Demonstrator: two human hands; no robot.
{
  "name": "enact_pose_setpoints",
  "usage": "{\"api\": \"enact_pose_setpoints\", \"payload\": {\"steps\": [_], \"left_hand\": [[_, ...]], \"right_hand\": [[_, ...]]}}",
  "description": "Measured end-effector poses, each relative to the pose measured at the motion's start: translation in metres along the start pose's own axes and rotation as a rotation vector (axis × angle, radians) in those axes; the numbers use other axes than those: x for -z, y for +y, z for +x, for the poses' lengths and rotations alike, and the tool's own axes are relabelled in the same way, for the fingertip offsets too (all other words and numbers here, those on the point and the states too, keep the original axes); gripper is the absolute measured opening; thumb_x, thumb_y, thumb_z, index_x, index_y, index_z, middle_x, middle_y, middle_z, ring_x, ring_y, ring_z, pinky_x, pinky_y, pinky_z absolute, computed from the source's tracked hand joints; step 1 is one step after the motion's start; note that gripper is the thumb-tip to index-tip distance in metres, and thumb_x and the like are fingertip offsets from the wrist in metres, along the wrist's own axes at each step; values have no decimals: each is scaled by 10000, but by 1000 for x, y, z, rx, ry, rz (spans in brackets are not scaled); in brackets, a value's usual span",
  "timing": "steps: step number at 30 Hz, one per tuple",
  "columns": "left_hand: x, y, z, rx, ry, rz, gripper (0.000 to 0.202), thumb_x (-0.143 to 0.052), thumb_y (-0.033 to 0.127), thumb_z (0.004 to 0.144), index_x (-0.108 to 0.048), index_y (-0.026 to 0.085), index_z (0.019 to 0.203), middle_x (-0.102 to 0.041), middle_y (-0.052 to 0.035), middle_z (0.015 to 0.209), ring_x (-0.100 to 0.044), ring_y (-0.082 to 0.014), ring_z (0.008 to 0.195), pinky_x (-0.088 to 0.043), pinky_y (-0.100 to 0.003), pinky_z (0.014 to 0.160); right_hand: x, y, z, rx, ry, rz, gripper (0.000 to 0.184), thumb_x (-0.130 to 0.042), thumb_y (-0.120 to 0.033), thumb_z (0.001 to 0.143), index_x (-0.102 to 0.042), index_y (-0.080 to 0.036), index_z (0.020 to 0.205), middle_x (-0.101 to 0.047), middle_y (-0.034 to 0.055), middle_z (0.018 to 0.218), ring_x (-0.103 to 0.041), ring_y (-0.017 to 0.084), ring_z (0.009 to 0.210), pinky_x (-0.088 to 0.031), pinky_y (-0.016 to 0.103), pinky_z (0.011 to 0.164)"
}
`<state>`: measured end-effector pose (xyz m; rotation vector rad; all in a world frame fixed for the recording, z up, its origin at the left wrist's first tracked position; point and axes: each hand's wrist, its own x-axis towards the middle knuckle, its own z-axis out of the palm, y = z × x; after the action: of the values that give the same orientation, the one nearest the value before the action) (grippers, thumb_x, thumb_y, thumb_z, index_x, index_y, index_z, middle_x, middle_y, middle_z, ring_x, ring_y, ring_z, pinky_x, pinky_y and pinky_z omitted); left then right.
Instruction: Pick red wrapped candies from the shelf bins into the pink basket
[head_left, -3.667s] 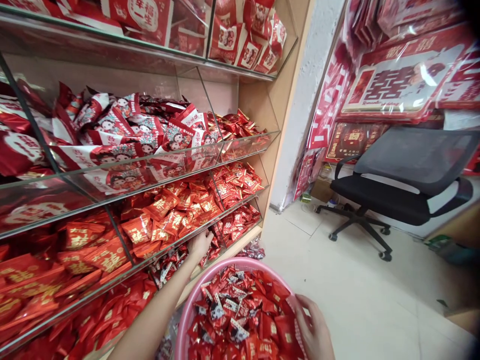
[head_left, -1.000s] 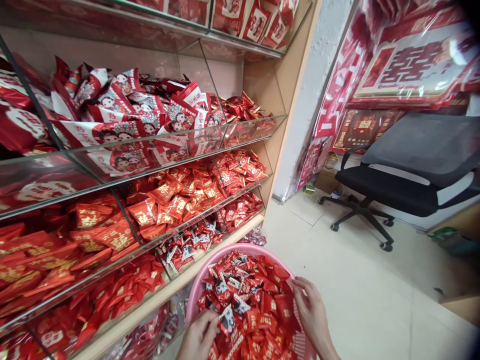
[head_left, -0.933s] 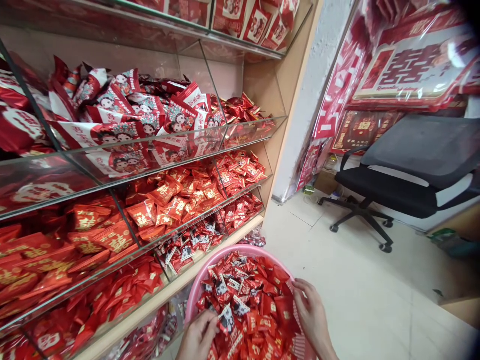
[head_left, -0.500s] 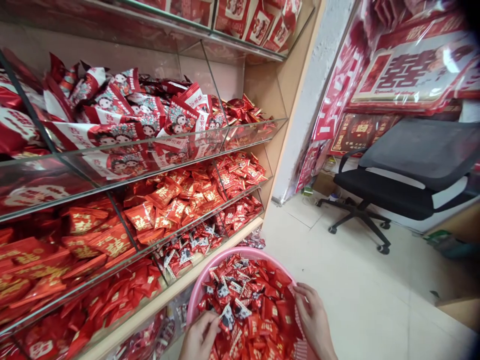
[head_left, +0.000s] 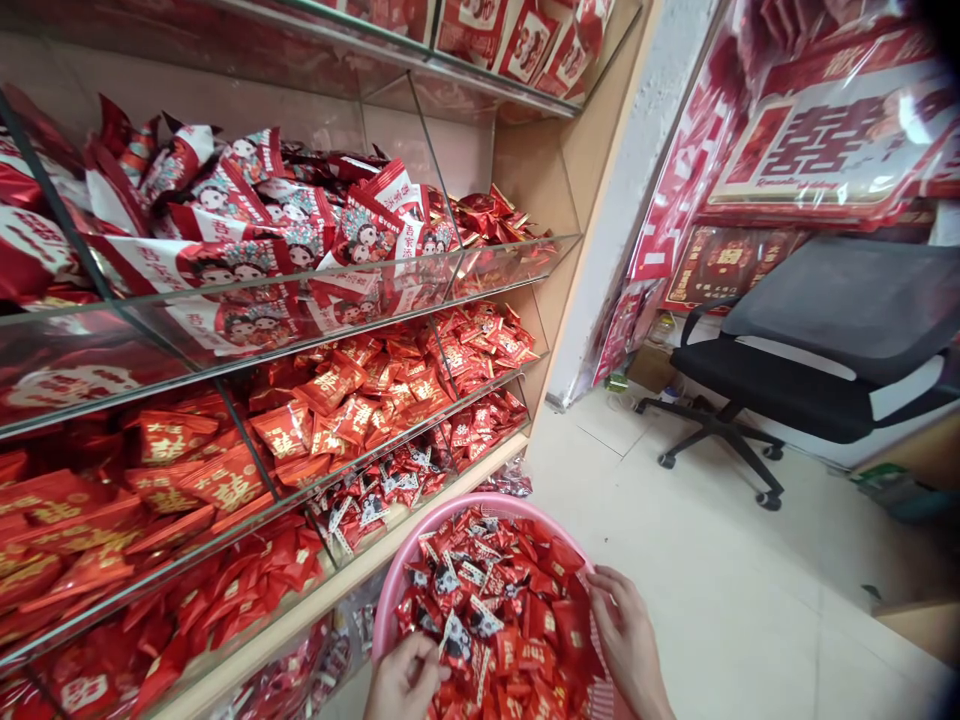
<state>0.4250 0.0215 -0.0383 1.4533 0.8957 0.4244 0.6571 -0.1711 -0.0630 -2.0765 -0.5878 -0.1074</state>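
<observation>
A pink plastic basin (head_left: pixel 457 510) full of small red, black and white wrapped candies (head_left: pixel 517 590) sits low in front of me. My left hand (head_left: pixel 405 680) is closed at the basin's near left side, its fingers pinching a black-and-white candy packet (head_left: pixel 455 640). My right hand (head_left: pixel 626 640) rests on the basin's right rim with fingers curled over the edge and on the candies. Just left of the basin stands a shelf unit (head_left: pixel 420 545) with glass-fronted bins of red candy packets.
Glass dividers split the shelf bins; the lower right bin (head_left: pixel 390 490) holds black-and-white candies like those in the basin. A black office chair (head_left: pixel 810 350) stands on the pale tiled floor (head_left: pixel 712 560) to the right. Red decorations (head_left: pixel 817 140) cover the right wall.
My left hand came out of the lower shelf bin and down into the basin, where it now pinches a candy packet. The right hand has stayed on the basin's rim.
</observation>
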Motion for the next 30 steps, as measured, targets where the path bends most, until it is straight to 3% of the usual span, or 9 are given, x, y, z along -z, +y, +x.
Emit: {"api": "enact_pose_setpoints", "payload": {"steps": [7,11,17,19,22,24,27,30], "left_hand": [[0,-4,1,-46,4,22,439,-526,634,671,-508,202,599,-556,16,587,-621,-146,611,-496,-209,585],[3,5,2,-158,11,223,393,-534,575,708,-545,198,597,-551,18,555,-550,-110,543,-439,-170,531],[37,35,4,-202,124,449,327,-466,499,796,-550,220,645,-569,29,571,-550,-116,558,-438,-179,573],[53,43,9,-257,159,514,274,-440,458,823,-590,235,769,-623,11,682,-588,-135,643,-469,-201,636],[71,50,23,-444,222,639,256,-439,390,836,-605,248,970,-616,-44,1089,-570,-179,1024,-443,-272,906],[75,50,34,-526,245,764,305,-420,358,847,-580,261,1088,-523,-52,1268,-484,-198,1173,-397,-325,989],[72,45,49,-605,272,964,455,-400,322,857,-404,271,1310,-423,-53,1386,-403,-217,1256,-358,-403,1027],[65,35,60,-695,304,1102,502,-416,314,853,-351,272,1348,-467,-49,1357,-418,-227,1236,-341,-434,1023]], "right_hand": [[0,2,-1,-19,-24,-4,343,-450,-460,813,-656,-193,876,-583,120,1051,-548,262,982,-452,445,859],[-1,6,0,-12,-27,-13,352,-447,-468,809,-656,-198,888,-589,117,1048,-547,271,983,-443,465,865],[-4,13,-2,12,-27,-34,359,-442,-477,810,-651,-198,893,-592,118,1049,-556,274,971,-444,463,864],[-3,14,-1,24,-34,-48,366,-428,-481,815,-645,-196,885,-598,119,1041,-564,270,963,-454,449,855],[4,8,9,23,-94,-109,355,-413,-478,825,-616,-205,925,-613,102,1027,-580,260,946,-485,413,806],[7,-6,24,32,-139,-165,341,-413,-458,834,-573,-213,1010,-611,89,1045,-587,253,940,-493,397,780],[3,-50,53,122,-216,-166,322,-368,-391,874,-500,-218,1111,-584,86,1096,-596,222,918,-495,372,774],[-16,-109,80,356,-387,-140,284,-339,-292,903,-484,-225,1138,-575,78,1090,-587,195,929,-482,334,804]]}}
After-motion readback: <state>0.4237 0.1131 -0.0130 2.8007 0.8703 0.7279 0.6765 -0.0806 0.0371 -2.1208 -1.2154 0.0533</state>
